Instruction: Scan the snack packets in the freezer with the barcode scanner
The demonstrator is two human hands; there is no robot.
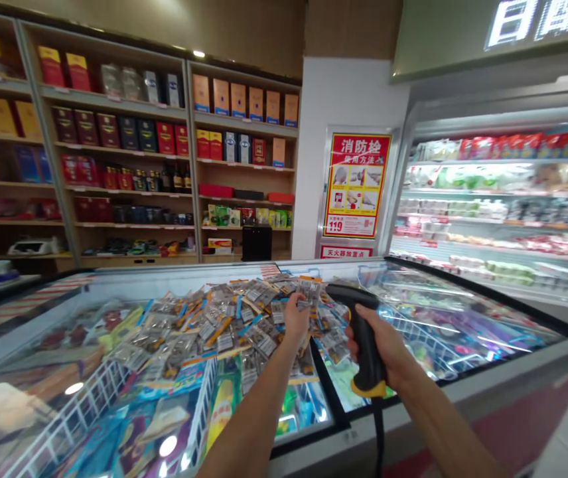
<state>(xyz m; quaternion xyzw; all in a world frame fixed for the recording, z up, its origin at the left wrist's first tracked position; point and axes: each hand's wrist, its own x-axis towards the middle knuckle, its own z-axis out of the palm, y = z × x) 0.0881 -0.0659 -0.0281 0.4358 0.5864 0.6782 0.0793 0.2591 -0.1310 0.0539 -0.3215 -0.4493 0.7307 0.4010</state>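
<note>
My left hand [296,318] pinches a small clear packet [310,292] with an orange top edge and a printed label. Wrapped round the handle of a black and yellow barcode scanner [363,338] is my right hand [383,345]. The scanner's head points left at the packet, a short gap apart, and its cable hangs down. Under and around both hands, a loose heap of similar packets [214,318] with orange or blue edges lies on the glass top of a chest freezer [314,455].
Through the freezer glass I see white wire baskets [89,405] and bagged goods. Shelves of boxed goods [129,133] stand behind at left. A red and yellow fire-hydrant poster [357,186] hangs on the white wall. A lit refrigerated display [503,206] stands at right.
</note>
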